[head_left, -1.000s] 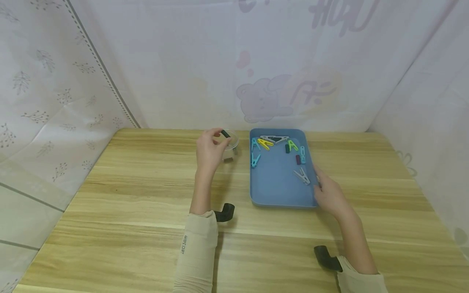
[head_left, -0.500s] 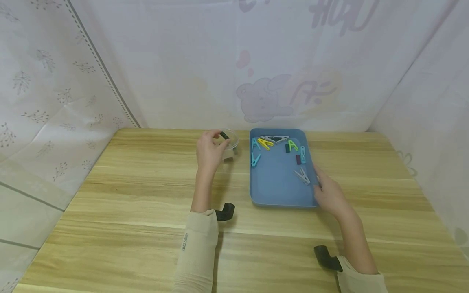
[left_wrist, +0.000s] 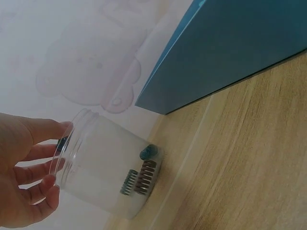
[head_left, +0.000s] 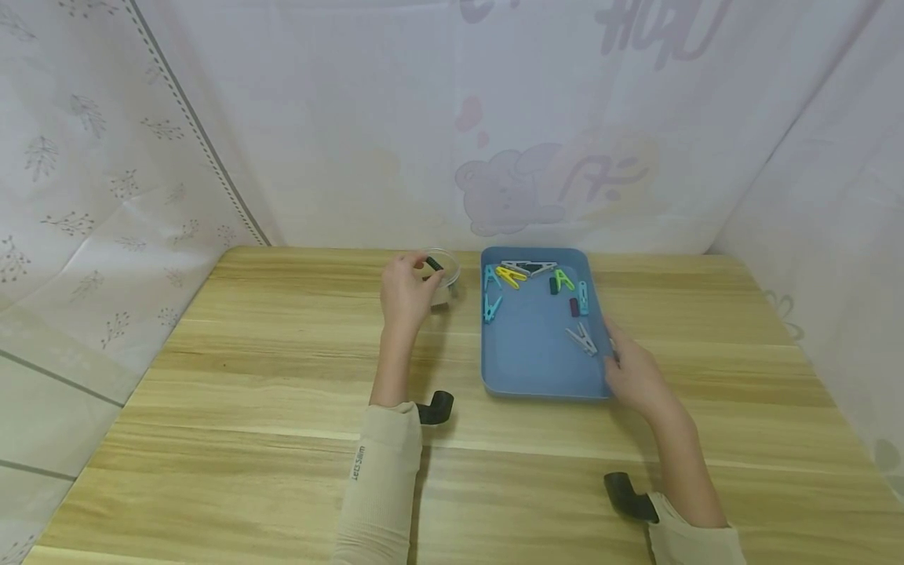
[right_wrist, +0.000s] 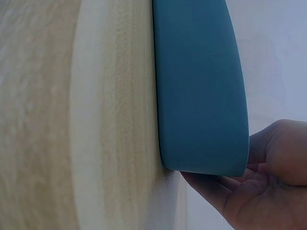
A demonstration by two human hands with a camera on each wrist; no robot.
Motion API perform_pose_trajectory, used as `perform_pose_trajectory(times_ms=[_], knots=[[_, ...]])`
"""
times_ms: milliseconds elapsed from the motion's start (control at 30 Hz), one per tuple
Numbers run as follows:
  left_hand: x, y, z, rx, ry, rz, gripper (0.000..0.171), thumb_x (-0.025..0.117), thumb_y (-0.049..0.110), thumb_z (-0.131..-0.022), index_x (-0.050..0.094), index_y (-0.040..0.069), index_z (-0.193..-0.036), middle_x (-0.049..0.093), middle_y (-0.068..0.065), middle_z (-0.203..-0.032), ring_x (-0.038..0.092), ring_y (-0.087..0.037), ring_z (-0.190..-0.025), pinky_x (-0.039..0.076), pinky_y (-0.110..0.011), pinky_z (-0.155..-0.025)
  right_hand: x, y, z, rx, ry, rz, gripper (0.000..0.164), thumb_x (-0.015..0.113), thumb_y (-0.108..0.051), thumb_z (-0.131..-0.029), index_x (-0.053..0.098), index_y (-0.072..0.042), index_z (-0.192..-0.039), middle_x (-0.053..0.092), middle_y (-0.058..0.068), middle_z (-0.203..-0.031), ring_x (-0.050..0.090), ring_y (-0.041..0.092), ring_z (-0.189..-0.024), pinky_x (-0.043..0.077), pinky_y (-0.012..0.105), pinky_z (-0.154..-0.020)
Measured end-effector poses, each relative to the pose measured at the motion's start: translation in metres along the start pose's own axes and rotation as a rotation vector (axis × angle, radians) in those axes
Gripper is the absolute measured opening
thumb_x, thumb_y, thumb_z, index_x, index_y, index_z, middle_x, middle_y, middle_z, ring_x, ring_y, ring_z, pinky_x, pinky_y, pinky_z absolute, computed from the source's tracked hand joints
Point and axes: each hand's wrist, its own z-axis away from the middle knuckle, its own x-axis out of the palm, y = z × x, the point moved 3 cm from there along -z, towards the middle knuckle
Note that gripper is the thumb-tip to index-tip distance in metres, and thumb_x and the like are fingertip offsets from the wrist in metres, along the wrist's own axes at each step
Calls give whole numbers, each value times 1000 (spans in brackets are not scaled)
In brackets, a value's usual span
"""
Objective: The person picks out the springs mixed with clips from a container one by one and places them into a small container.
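Left of the tray (head_left: 540,361) stood the jar (left_wrist: 98,155), springs (left_wrist: 145,176) at its bottom; at its mouth the left hand (head_left: 407,295) pinched a dark spring (head_left: 434,264). The right hand (head_left: 633,373) gripped the tray's right side. Inside the tray, a yellow clip (head_left: 510,276) lay near the far wall, a grey clip (head_left: 582,340) near the right.

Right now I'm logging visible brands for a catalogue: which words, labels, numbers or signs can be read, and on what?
"Letsslim", or close to it: small, blurred sideways print on the left sleeve.
Large lettering atop the back curtain: faint and cut off, not reliably readable.
Marks beside the curtain's printed bear: too faint to read.
Tray and jar: no readable text.
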Motion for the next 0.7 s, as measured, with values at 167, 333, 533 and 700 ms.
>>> perform_pose_trajectory(times_ms=[167, 333, 533, 700], knots=[[0, 0, 0, -10, -11, -9, 40, 77, 20, -89, 68, -1, -121, 67, -18, -116, 58, -36, -113, 51, -43, -94, 0, 1, 0, 3, -2, -3, 64, 34, 0, -99, 8, 4, -158, 18, 36, -157, 19, 58, -142, 23, 69, -111], [0, -1, 0, -17, -21, -16, 41, 76, 23, -90, 67, -2, -122, 67, -18, -116, 59, -35, -113, 51, -43, -96, 0, 1, 0, 6, -4, -10, 64, 34, 0, -99, 7, 3, -158, 17, 36, -158, 19, 58, -142, 23, 69, -112], [0, -2, 0, -26, -22, -20, 42, 76, 24, -90, 67, 0, -123, 67, -17, -117, 59, -35, -113, 52, -43, -94, 0, 1, 0, -1, -2, -15, 65, 34, 1, -99, 7, 3, -158, 18, 36, -157, 19, 58, -142, 24, 69, -111], [-2, 0, -2, -22, -6, -18, 42, 76, 24, -90, 68, 0, -123, 67, -18, -118, 60, -35, -113, 54, -44, -91, 1, 0, 0, -3, -8, -23, 65, 35, 1, -100, 6, 4, -158, 18, 37, -157, 20, 59, -141, 25, 69, -110]])
